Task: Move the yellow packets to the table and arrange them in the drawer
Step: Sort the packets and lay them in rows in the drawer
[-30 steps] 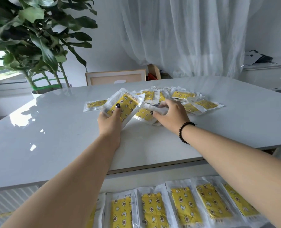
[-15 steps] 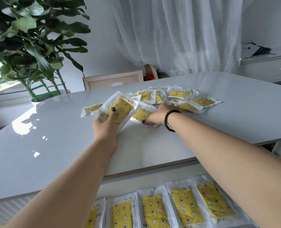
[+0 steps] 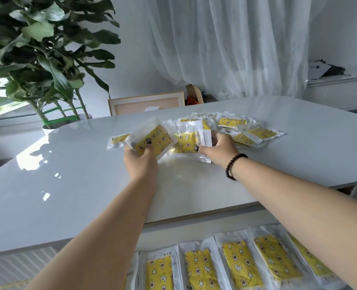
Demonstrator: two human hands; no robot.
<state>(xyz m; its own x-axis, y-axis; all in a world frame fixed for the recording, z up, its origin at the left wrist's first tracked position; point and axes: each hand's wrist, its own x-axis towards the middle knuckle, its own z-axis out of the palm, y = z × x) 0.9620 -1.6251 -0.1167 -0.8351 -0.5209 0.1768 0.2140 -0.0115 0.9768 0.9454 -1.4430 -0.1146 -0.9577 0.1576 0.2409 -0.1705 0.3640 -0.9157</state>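
— Now that the right hand (image 3: 219, 150) has lifted a yellow packet (image 3: 187, 141) off the pile (image 3: 246, 130), what is the left hand (image 3: 141, 158) doing?
— Its grip is closed on another packet (image 3: 152, 141), above the worktop (image 3: 68, 185). Next comes the drawer (image 3: 225, 264).
— Is the drawer full?
— Can't tell. The arms hide part of it.

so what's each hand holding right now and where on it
Left hand holds a yellow packet at its near end, thumb on top. Right hand pinches another packet at its right edge.
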